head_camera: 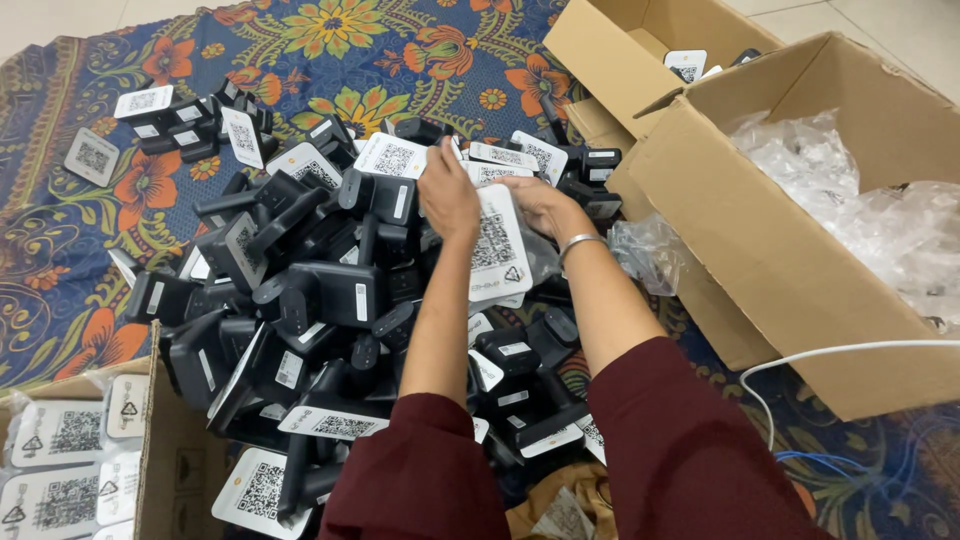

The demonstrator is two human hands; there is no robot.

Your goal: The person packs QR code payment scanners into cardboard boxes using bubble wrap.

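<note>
Floor: We look down on pale tiles showing at the top left and top right corners, with a patterned cloth of blue ground and orange and yellow flowers spread over most of the floor.
Near-left corner: An open cardboard box sits at the cloth's near-left corner, and we see white coded plates in clear wrap stacked flat inside it.
Far-left edge: A small cluster of black devices lies apart toward the cloth's far-left edge, one loose white plate just beside it.
Centre: A large heap of black stands with white coded faces covers the middle of the cloth, tumbled at every angle.
Left hand: Our left hand reaches over the heap, fingers curled on the top edge of a white coded plate.
Right hand: Our right hand, a metal bangle on the wrist, grips the same plate from its right side; the plate stands upright above the heap's centre.
Right edge: A big open carton along the cloth's right edge holds crumpled clear plastic bags.
Near-right corner: A white cable curves past the carton.
</note>
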